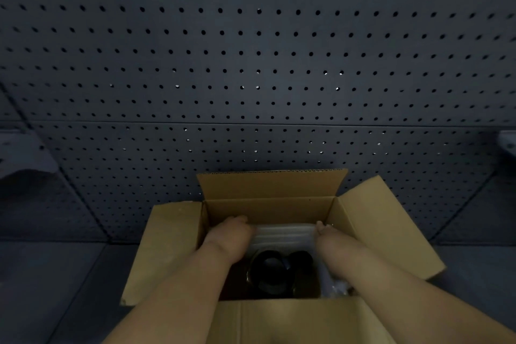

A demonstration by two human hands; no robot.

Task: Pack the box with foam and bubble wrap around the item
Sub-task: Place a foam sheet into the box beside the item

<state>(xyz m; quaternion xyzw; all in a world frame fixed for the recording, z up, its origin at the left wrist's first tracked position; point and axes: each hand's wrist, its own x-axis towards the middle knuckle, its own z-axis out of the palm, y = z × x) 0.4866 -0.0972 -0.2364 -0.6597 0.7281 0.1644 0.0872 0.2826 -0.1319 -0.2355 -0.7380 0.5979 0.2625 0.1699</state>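
Task looked partway done. Cardboard box [173, 248] sat open, flaps out. Dark item [275, 271] lay on box floor, top uncovered. White foam sheet [283, 233] lay against far wall. Bubble wrap [336, 285] showed at near right corner. Left hand [233, 234] and right hand [331, 237] both touched foam ends; finger curl hidden, can't tell grip.
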